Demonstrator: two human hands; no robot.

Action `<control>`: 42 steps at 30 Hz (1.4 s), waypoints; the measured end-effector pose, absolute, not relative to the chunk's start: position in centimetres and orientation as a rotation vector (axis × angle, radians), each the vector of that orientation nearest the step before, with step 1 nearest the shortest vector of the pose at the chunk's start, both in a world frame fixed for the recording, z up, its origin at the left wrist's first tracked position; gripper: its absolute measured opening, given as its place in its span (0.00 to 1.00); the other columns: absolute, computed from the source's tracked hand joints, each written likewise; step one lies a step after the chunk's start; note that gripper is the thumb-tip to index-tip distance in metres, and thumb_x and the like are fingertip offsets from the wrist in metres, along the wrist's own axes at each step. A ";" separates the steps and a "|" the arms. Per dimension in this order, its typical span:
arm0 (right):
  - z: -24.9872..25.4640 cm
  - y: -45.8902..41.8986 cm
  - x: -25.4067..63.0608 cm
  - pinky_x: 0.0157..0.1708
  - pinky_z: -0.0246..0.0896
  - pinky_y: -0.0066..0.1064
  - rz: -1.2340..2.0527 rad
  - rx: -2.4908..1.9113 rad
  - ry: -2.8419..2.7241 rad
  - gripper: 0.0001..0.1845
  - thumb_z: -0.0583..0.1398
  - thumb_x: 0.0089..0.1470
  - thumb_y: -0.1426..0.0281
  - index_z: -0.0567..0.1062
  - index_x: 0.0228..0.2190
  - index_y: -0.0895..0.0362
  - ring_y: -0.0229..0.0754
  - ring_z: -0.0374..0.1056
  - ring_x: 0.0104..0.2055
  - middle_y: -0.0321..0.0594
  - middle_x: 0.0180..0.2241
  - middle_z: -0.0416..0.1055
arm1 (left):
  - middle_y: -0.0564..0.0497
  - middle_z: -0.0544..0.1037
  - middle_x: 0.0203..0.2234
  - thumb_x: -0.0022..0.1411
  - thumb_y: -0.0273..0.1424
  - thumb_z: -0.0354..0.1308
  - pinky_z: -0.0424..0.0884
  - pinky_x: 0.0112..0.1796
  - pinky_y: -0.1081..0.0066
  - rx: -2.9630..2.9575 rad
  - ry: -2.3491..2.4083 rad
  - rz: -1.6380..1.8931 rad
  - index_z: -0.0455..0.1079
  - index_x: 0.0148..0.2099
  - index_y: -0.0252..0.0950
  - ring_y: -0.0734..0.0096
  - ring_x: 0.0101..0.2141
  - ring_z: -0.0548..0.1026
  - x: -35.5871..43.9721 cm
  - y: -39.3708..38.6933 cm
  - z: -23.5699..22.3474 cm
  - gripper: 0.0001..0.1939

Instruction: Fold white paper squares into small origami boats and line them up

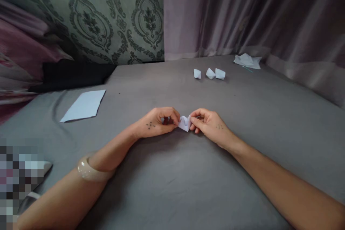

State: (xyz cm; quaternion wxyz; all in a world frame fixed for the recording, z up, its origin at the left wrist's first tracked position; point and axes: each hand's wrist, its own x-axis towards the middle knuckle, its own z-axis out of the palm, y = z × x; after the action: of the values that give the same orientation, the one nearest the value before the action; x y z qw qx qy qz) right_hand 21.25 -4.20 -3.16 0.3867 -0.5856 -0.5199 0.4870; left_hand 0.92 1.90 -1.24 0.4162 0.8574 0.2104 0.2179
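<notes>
White paper: one piece (184, 123), seemingly part-folded, finger-pinched at frame centre by my left hand (159, 122) and right hand (208, 124); three shapes (210, 73), apparently finished, upper right; one flat sheet (84, 105), mid-left, seemingly unworked.

There are four folded papers (184, 124), one flat paper (85, 105), one paper pile (246, 60) and one bangle (93, 171).
</notes>
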 end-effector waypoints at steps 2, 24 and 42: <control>-3.2 -4.1 21.3 0.24 0.61 0.26 1.256 -1.483 -1.295 0.04 0.57 0.53 0.70 0.69 0.32 0.58 0.33 0.65 0.22 0.38 0.24 0.73 | 0.48 0.75 0.35 0.55 0.21 0.54 0.66 0.32 0.75 2.209 0.536 0.588 0.70 0.33 0.33 0.75 0.32 0.71 0.8 2.0 -1.5 0.05; -1.8 -5.3 23.0 0.31 0.57 0.29 0.127 -1.387 -2.523 0.11 0.51 0.59 0.75 0.72 0.40 0.54 0.36 0.65 0.31 0.40 0.43 0.67 | 0.44 0.72 0.40 0.65 0.22 0.43 0.70 0.39 0.69 2.897 0.461 0.435 0.68 0.44 0.33 0.67 0.40 0.71 1.5 0.7 -2.9 0.13; -2.2 -5.5 21.7 0.35 0.60 0.29 0.326 -1.618 -2.117 0.12 0.51 0.57 0.75 0.75 0.33 0.57 0.39 0.69 0.35 0.40 0.35 0.74 | 0.43 0.75 0.36 0.68 0.23 0.41 0.72 0.39 0.66 3.202 0.261 0.438 0.69 0.44 0.31 0.65 0.39 0.71 1.3 -0.3 -2.5 0.15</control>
State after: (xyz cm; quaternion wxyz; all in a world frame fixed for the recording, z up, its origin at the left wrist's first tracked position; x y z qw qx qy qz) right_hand 21.70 -5.49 -2.15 0.2266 -0.5869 -0.7683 0.1182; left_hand 1.32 -0.27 -2.54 -0.0502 0.9863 0.0805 0.1348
